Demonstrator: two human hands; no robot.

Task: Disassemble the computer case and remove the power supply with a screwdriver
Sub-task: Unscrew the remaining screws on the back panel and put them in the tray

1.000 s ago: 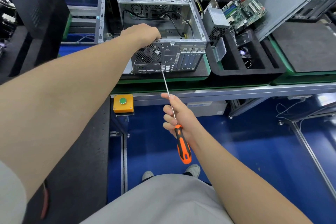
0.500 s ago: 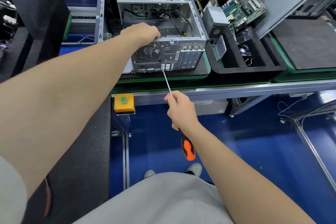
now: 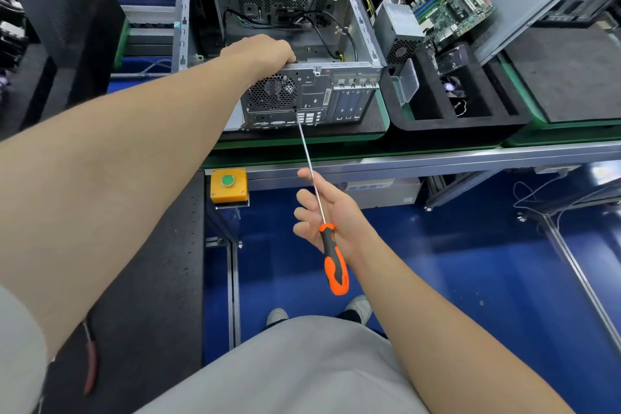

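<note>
An open grey computer case (image 3: 339, 91) lies on its side on the bench, rear panel facing me, black cables showing inside. My left hand (image 3: 260, 50) grips the top edge of the rear panel above the round fan grille (image 3: 273, 91). My right hand (image 3: 331, 212) holds a long screwdriver (image 3: 332, 262) with an orange-and-black handle, palm turned up, fingers loosely around the top of the handle and the shaft. The tip sits against the rear panel just below the fan grille. A grey power supply (image 3: 398, 32) stands outside the case, to its right.
A green motherboard (image 3: 450, 7) leans beside the power supply above a black foam tray (image 3: 437, 124) holding a fan and a clear plastic piece. A yellow box with a green button (image 3: 228, 185) hangs on the bench's front rail. Blue floor lies below.
My right hand has rolled from palm-down to palm-up around the screwdriver, turning it. The tip stays at the same spot on the rear panel. My left hand has not moved.
</note>
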